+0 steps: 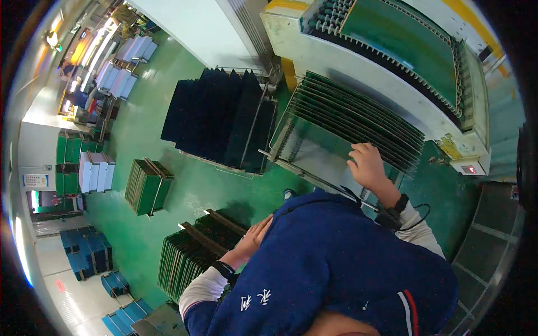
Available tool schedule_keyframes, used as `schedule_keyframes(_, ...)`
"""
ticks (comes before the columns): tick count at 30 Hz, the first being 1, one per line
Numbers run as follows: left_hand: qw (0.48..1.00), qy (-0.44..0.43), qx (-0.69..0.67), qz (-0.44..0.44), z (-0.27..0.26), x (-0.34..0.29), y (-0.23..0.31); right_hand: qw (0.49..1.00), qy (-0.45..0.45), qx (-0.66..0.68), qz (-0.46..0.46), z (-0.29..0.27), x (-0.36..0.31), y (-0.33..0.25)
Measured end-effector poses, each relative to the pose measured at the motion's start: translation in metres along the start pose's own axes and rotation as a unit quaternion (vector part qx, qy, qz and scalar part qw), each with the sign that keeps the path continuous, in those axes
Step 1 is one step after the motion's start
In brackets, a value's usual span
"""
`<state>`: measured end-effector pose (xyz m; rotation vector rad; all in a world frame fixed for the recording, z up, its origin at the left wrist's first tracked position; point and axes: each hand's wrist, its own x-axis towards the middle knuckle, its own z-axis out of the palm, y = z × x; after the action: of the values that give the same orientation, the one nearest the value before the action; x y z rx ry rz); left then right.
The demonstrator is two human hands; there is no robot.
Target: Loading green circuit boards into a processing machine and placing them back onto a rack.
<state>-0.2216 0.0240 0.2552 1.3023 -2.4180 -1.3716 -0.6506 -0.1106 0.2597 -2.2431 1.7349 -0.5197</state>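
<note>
My right hand is over the near end of a wheeled rack holding upright green panels. Its fingers are slightly bent with the thumb apart, nothing visible between them. It is nearest the panels at the rack's right end; whether it touches them I cannot tell. My left hand is beside my body with its fingers stretched out, and seems to hold nothing. Its fingertips lie against or just beside my blue jacket. Behind it stands another rack of green panels with brown bars across the top.
A machine with a roller conveyor carries a flat green panel at the far right. Left of my rack stands a rack of dark panels. A smaller green stack sits on the green floor. Blue stacks line the left wall.
</note>
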Motion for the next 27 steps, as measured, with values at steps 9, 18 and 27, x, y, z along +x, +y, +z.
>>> schedule_keyframes(9, 1.0, -0.001, -0.007, -0.016, 0.008, -0.027, -0.016, 0.988, 0.067, 0.098, 0.095, 0.005, 0.007, -0.016)
schedule_keyframes(18, 1.0, -0.003, 0.03, 0.01, 0.023, -0.053, -0.035, 0.998, 0.026, 0.006, 0.054, 0.031, 0.011, -0.003)
schedule_keyframes(27, 0.999, 0.008, 0.03, -0.007, 0.018, -0.064, -0.029, 0.981, -0.044, 0.1, 0.16, 0.038, 0.016, 0.004)
